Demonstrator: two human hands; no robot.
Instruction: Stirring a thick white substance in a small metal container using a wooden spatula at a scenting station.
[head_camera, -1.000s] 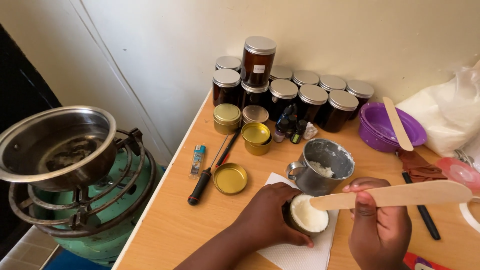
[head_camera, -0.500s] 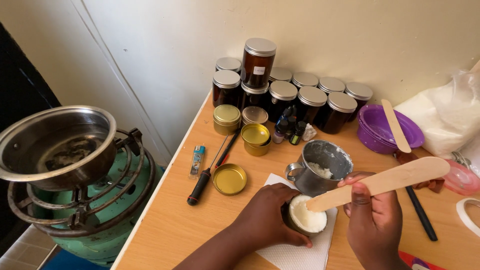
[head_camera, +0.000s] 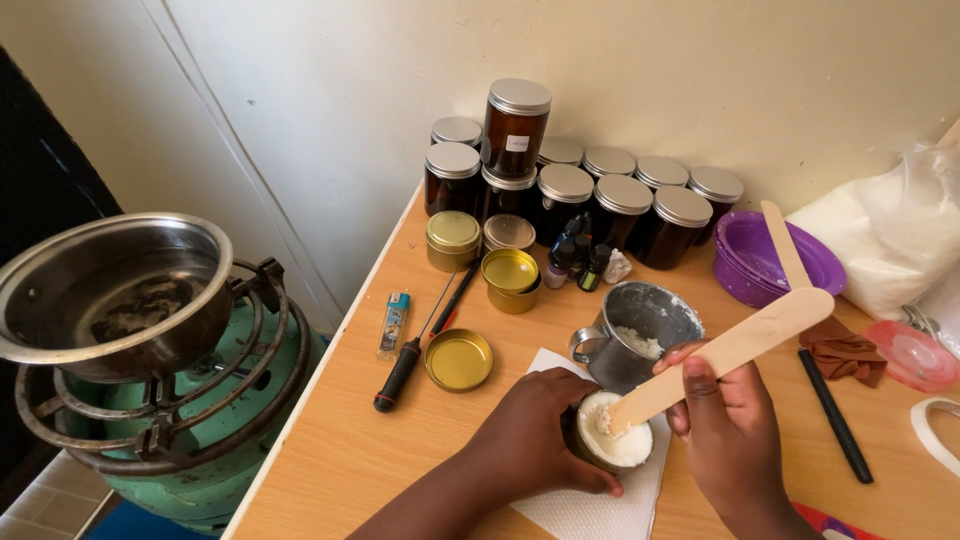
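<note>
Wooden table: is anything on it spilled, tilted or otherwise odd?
No spill shows on the wooden table. One dark jar stands stacked on the other jars. A gold lid lies loose, off its tin. The left hand grips the small tin, upright on white paper.

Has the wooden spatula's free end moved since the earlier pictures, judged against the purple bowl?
Yes. The wooden spatula has tilted up: its free end, earlier level and low, now rises toward the purple bowl, while its tip stays in the small tin.
</note>
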